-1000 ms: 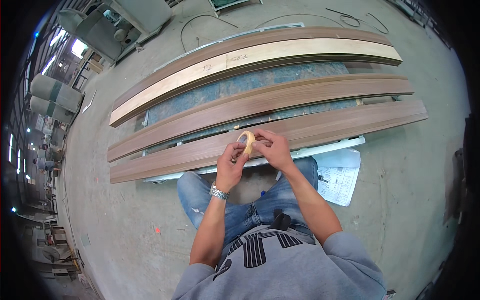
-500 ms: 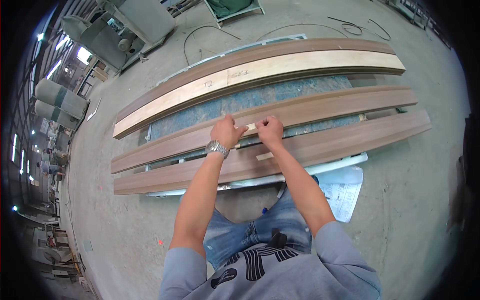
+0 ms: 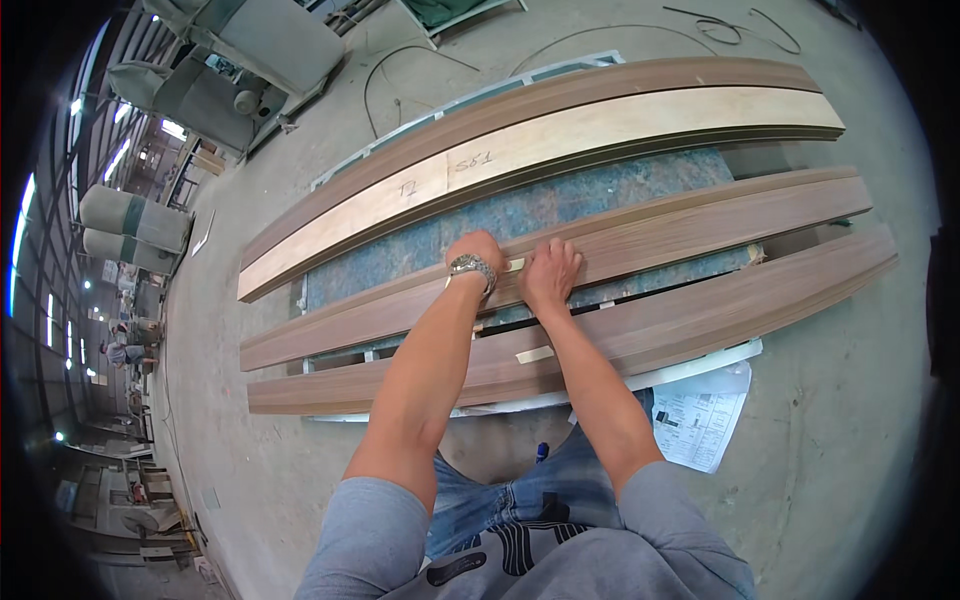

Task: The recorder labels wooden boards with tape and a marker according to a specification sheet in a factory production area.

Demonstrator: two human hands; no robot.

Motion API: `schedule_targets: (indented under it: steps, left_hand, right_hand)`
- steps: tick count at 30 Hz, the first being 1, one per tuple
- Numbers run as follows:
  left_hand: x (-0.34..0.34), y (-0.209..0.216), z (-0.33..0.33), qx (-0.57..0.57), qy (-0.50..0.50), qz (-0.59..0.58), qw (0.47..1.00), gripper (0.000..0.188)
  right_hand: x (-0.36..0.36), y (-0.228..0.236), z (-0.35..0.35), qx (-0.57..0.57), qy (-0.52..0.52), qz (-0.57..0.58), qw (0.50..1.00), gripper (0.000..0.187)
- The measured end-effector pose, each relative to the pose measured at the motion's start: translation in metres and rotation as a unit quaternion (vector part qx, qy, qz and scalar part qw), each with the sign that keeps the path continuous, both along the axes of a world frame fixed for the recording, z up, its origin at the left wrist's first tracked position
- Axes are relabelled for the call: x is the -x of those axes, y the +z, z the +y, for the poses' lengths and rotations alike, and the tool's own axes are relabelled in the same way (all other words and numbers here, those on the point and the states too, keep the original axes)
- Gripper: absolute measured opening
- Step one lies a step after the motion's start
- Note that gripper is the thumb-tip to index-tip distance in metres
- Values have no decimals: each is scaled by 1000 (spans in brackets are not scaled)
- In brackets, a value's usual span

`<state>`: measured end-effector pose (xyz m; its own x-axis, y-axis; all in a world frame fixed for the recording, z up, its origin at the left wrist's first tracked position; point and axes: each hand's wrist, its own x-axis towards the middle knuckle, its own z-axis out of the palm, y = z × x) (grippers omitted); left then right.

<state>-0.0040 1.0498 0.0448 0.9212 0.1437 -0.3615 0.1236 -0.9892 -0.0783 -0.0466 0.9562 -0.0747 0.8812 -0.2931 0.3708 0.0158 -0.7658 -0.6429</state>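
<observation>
Both of my hands are on the middle brown wooden board. My left hand, with a metal watch on its wrist, is closed over the board's far edge, its fingertips hidden. Just right of it, my right hand rests on the board with bent fingers; what lies under them is hidden. A short pale strip shows between the two hands, lying on the board. Nearest me is a second brown board, with another pale strip on it.
Beyond lie stacked boards with a pale face bearing handwriting. A blue mottled surface shows between boards. Printed sheets lie at the near right. Cables run on the floor past the boards. Machinery stands at the far left.
My hands have gone from holding the pale strip between raised fingers to bearing down on the board, the strip now mostly covered. The whole view has shifted and tilted slightly.
</observation>
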Motion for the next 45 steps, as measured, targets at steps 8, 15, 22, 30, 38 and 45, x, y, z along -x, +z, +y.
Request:
schedule_targets:
  steps: [8, 15, 22, 30, 38, 45]
  left_hand:
    - [-10, -6, 6, 1, 16, 19, 1000, 45]
    - [-5, -1, 16, 28, 20, 20, 999, 48]
    - [0, -4, 9, 23, 16, 12, 1000, 45]
    - [-2, -16, 10, 11, -11, -1, 1000, 38]
    - [2, -16, 3, 6, -18, -17, 1000, 25]
    - [4, -20, 10, 19, -20, -49, 998, 25]
  right_hand:
    - [-1, 8, 4, -5, 3, -7, 1000, 11]
    - [-3, 29, 0, -10, 8, 117, 993, 17]
    - [-1, 26, 1, 10, 13, 120, 993, 17]
    - [1, 22, 2, 21, 17, 97, 995, 19]
    - [13, 17, -9, 0, -76, 28, 997, 34]
    - [51, -3, 5, 117, 184, -43, 975, 50]
